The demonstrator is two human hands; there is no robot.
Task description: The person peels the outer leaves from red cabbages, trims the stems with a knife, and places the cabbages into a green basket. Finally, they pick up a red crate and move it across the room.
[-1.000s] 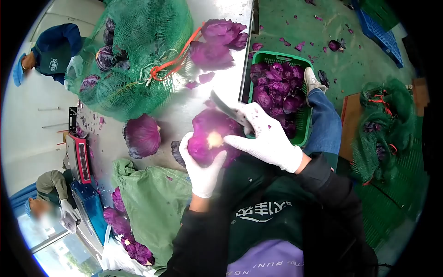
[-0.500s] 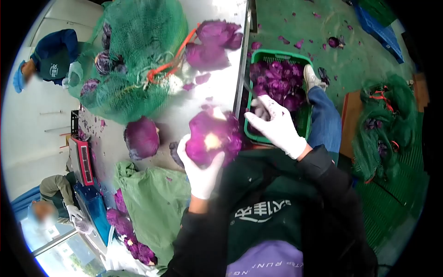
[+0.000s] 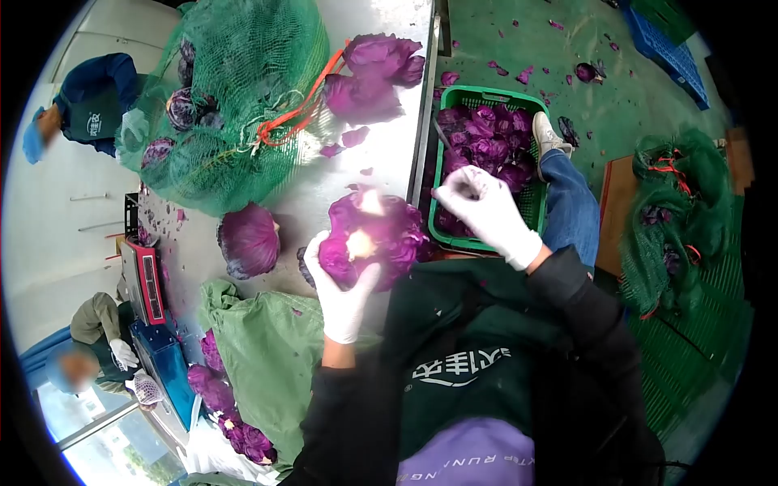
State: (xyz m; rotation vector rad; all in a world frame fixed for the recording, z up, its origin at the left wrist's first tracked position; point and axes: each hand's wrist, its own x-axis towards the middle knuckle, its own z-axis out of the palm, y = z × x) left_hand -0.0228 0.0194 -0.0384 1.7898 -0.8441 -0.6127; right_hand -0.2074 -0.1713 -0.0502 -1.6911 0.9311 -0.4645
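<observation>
My left hand (image 3: pixel 344 300), in a white glove, grips a purple cabbage (image 3: pixel 389 243) from its near left side, thumb and fingers apart around it. The cabbage's pale cut stem (image 3: pixel 361 244) faces up, and a second whitish patch shows beyond it, blurred. My gloved right hand (image 3: pixel 490 212) is curled at the near left of a green crate (image 3: pixel 535 219). From its fingers a thin grey blade, seemingly a knife (image 3: pixel 442 134), points away over the crate's left rim; its handle is hidden. Purple cabbages (image 3: pixel 490 150) fill much of the crate.
On the metal table (image 3: pixel 324 182) are loose purple leaves (image 3: pixel 373 77), a cupped outer leaf (image 3: pixel 250 241), a green net sack (image 3: pixel 243 89) of cabbages and a green cloth (image 3: pixel 271 348). Two co-workers (image 3: pixel 93 101) stand across the left. Net sacks (image 3: pixel 681 211) lie at right.
The cabbage has turned a little in my left hand, its stem shifting left. My right fingers have curled in more and the blade has swung. The lower co-worker's hands have moved.
</observation>
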